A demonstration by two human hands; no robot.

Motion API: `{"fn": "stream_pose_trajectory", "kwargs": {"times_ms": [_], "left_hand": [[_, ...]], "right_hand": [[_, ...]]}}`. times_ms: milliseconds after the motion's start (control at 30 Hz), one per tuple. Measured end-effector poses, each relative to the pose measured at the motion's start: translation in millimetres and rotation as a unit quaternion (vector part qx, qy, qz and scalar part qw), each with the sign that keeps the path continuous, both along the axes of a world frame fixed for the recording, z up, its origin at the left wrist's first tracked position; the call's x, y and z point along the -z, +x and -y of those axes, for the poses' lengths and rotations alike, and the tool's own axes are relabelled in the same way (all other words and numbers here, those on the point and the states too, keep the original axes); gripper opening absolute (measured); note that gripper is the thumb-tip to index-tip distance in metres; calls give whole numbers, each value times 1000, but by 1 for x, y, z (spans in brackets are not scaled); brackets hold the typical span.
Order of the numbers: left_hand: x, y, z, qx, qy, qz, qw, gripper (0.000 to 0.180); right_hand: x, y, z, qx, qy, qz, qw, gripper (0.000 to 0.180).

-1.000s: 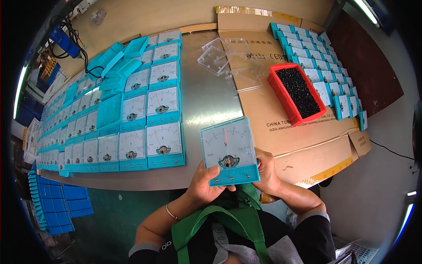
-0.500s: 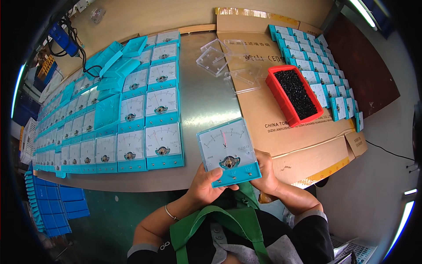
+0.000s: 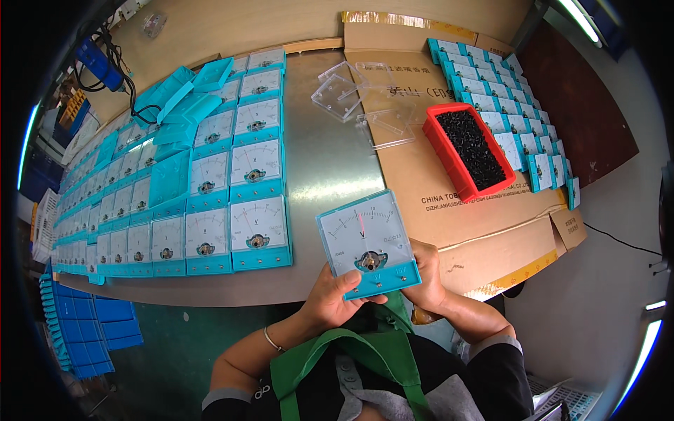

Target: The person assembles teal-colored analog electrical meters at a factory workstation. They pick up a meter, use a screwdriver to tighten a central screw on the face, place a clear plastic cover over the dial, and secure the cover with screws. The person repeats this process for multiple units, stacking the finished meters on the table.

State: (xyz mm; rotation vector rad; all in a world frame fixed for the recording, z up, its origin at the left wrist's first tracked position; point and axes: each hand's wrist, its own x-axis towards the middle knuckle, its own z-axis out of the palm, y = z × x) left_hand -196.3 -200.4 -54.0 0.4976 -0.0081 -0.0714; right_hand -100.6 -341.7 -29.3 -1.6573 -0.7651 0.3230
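A teal panel voltmeter [image 3: 366, 242] with a white dial and a red needle is held up in front of me, over the table's near edge. My left hand [image 3: 335, 295] grips its lower left corner, thumb on the teal front strip and fingers beneath. At its lower right side is my right hand [image 3: 425, 274], curled against the edge and back; most of its fingers are hidden behind the meter. The dial faces up toward me, and a metal movement shows below it.
Rows of similar meters [image 3: 257, 166] cover the table's left, with empty teal housings [image 3: 172, 179] on top. Clear plastic covers [image 3: 338, 97] lie at the back middle. On cardboard [image 3: 456, 231] at right stand a red bin [image 3: 437, 151] of small black parts and more meters [image 3: 484, 103].
The voltmeter has shifted very slightly to the right and turned a little in my hands. Both hands keep their hold; the rest stays in place.
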Motion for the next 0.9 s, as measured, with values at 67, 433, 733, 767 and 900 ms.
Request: {"fn": "stream_pose_trajectory", "kwargs": {"times_ms": [67, 433, 733, 767, 900], "left_hand": [[0, -1, 2, 5, -4, 5, 1000, 50], [-1, -3, 3, -6, -28, -11, 1000, 46], [-7, -8, -14, -42, 73, -29, 996, 50], [-9, -8, -17, -55, 89, -35, 994, 51], [-9, -13, -30, -82, 154, -68, 982, 52]], "right_hand": [[1, -1, 1, 12, -6, 32, 999, 17], [-2, 0, 0, 6, -29, 74, 997, 18], [-6, 13, 4, -66, -128, -13, 990, 20], [-10, 17, 7, -65, -163, -15, 984, 24], [-43, 34, 15, -26, -17, -171, 985, 39]]}}
